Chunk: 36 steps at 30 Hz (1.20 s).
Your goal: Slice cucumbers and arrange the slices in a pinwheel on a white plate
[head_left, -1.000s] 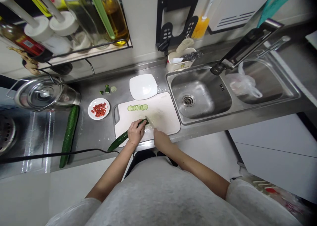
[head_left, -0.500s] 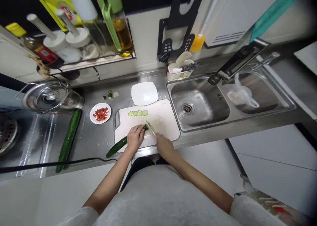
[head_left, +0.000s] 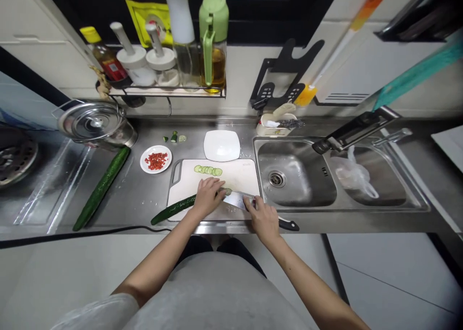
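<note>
Left hand (head_left: 208, 199) is curled over a dark, glossy cucumber (head_left: 177, 208), presumably to steady it; the long body slants across the near left of a smooth white board (head_left: 186, 183). Right hand (head_left: 265, 219) appears to pinch the knife (head_left: 236, 199) by its flat steel blade, perhaps for close control — black handle juts right. Thin, pale round slices (head_left: 208, 170) overlap in a row farther back, apparently out of the blade's way.
</note>
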Each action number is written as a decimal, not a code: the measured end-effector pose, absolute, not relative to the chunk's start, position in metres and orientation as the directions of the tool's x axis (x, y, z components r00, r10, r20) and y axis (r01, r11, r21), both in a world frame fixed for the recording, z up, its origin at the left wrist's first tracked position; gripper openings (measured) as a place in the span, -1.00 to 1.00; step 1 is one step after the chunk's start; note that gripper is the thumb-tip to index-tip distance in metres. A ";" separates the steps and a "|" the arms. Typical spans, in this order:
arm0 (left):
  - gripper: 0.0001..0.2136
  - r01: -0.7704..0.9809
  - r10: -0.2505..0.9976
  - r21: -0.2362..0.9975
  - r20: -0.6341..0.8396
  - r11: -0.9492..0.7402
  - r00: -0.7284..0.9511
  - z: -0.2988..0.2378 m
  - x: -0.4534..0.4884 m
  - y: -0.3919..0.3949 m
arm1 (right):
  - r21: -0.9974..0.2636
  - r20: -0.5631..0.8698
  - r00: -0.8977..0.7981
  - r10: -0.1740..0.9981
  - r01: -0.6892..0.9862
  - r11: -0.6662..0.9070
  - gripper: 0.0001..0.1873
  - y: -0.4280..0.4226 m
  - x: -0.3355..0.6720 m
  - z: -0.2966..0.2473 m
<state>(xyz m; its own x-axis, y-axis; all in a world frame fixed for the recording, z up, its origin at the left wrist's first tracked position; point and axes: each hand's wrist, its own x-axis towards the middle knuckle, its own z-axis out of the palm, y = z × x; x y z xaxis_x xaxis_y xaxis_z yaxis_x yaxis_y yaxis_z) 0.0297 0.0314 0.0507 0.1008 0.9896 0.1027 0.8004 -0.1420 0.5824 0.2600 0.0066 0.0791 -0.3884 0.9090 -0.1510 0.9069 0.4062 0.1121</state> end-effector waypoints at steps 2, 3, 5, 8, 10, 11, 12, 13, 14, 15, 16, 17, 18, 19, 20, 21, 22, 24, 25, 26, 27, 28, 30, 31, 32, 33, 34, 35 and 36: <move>-0.72 0.792 0.987 0.592 0.045 -0.150 0.154 0.055 0.034 0.039 | 0.105 -0.109 -0.414 0.904 0.899 0.425 -0.41 0.009 0.264 0.082; -0.74 0.785 0.984 0.601 0.018 -0.153 0.178 0.057 0.035 0.041 | 0.103 -0.096 -0.423 0.901 0.896 0.432 -0.42 0.011 0.266 0.084; -0.78 0.765 0.976 0.625 -0.019 -0.157 0.216 0.058 0.037 0.045 | 0.107 -0.075 -0.427 0.901 0.895 0.433 -0.44 0.014 0.268 0.086; -0.82 0.737 0.976 0.658 -0.011 -0.155 0.216 0.056 0.039 0.047 | 0.118 -0.056 -0.414 0.909 0.901 0.418 -0.46 0.015 0.270 0.085; -0.86 0.725 0.977 0.670 0.004 -0.162 0.214 0.055 0.042 0.047 | 0.124 -0.053 -0.408 0.912 0.903 0.411 -0.47 0.014 0.271 0.083; -0.89 0.721 0.976 0.674 0.003 -0.163 0.218 0.054 0.044 0.046 | 0.129 -0.052 -0.409 0.911 0.902 0.412 -0.47 0.013 0.271 0.082; -0.90 0.719 0.975 0.677 -0.005 -0.159 0.220 0.054 0.046 0.046 | 0.136 -0.049 -0.411 0.910 0.900 0.414 -0.48 0.012 0.272 0.080; -0.92 0.719 0.975 0.679 -0.019 -0.149 0.220 0.053 0.049 0.045 | 0.146 -0.045 -0.415 0.909 0.897 0.417 -0.48 0.011 0.273 0.079; -0.93 0.723 0.976 0.678 -0.035 -0.135 0.215 0.053 0.051 0.045 | 0.158 -0.037 -0.420 0.907 0.894 0.420 -0.48 0.010 0.274 0.078; -0.94 0.730 0.977 0.673 -0.051 -0.118 0.205 0.054 0.053 0.045 | 0.170 -0.029 -0.424 0.905 0.890 0.422 -0.48 0.009 0.275 0.077; -0.94 0.739 0.979 0.666 -0.065 -0.101 0.192 0.054 0.055 0.045 | 0.178 -0.020 -0.428 0.904 0.888 0.424 -0.49 0.009 0.276 0.077; -0.94 0.748 0.981 0.659 -0.081 -0.082 0.179 0.055 0.057 0.045 | 0.184 -0.012 -0.430 0.903 0.886 0.425 -0.50 0.009 0.277 0.076; -0.94 0.753 0.981 0.655 -0.097 -0.063 0.166 0.057 0.058 0.046 | 0.186 -0.004 -0.432 0.902 0.886 0.425 -0.51 0.009 0.279 0.076; -0.94 0.753 0.981 0.656 -0.114 -0.042 0.155 0.058 0.059 0.047 | 0.186 0.002 -0.432 0.902 0.886 0.424 -0.52 0.010 0.280 0.076; -0.94 0.748 0.981 0.663 -0.130 -0.021 0.144 0.059 0.059 0.048 | 0.186 0.006 -0.433 0.902 0.886 0.424 -0.52 0.011 0.281 0.076; -0.93 0.740 0.980 0.673 -0.145 -0.003 0.136 0.061 0.060 0.049 | 0.185 0.008 -0.433 0.902 0.887 0.424 -0.51 0.012 0.282 0.076; -0.92 0.731 0.979 0.683 -0.157 0.013 0.129 0.062 0.060 0.050 | 0.185 0.010 -0.434 0.901 0.886 0.424 -0.51 0.012 0.283 0.076; -0.91 0.716 0.978 0.697 -0.171 0.034 0.120 0.063 0.061 0.050 | 0.183 0.010 -0.436 0.900 0.886 0.427 -0.50 0.014 0.284 0.076; -0.90 0.711 0.977 0.702 -0.178 0.042 0.118 0.063 0.061 0.050 | 0.181 0.011 -0.437 0.899 0.885 0.428 -0.51 0.014 0.284 0.076; -0.90 0.707 0.976 0.706 -0.183 0.049 0.116 0.064 0.062 0.050 | 0.179 0.011 -0.438 0.899 0.885 0.429 -0.51 0.015 0.284 0.075; -0.90 0.702 0.976 0.710 -0.187 0.055 0.113 0.064 0.062 0.050 | 0.176 0.010 -0.441 0.898 0.884 0.432 -0.51 0.015 0.284 0.075; -0.90 0.695 0.975 0.717 -0.191 0.061 0.111 0.064 0.063 0.049 | 0.172 0.009 -0.442 0.897 0.884 0.434 -0.51 0.015 0.285 0.074; -0.89 0.676 0.975 0.734 -0.194 0.071 0.109 0.065 0.063 0.048 | 0.162 0.004 -0.440 0.898 0.886 0.434 -0.51 0.016 0.285 0.072; -0.89 0.663 0.975 0.745 -0.195 0.076 0.106 0.066 0.063 0.048 | 0.157 0.001 -0.436 0.900 0.889 0.430 -0.51 0.016 0.285 0.071; -0.89 0.646 0.976 0.758 -0.195 0.084 0.101 0.067 0.063 0.048 | 0.151 -0.004 -0.429 0.903 0.893 0.425 -0.51 0.017 0.285 0.071; -0.89 0.624 0.976 0.775 -0.197 0.098 0.091 0.067 0.063 0.048 | 0.147 -0.009 -0.422 0.907 0.896 0.418 -0.51 0.017 0.285 0.071; -0.89 0.594 0.976 0.795 -0.203 0.120 0.076 0.067 0.062 0.048 | 0.143 -0.016 -0.414 0.910 0.900 0.412 -0.50 0.018 0.285 0.071; -0.89 0.556 0.975 0.818 -0.215 0.148 0.056 0.066 0.060 0.049 | 0.142 -0.024 -0.408 0.913 0.902 0.407 -0.50 0.018 0.285 0.072; -0.89 0.506 0.972 0.843 -0.232 0.182 0.037 0.065 0.059 0.049 | 0.140 -0.033 -0.403 0.915 0.904 0.403 -0.50 0.019 0.284 0.073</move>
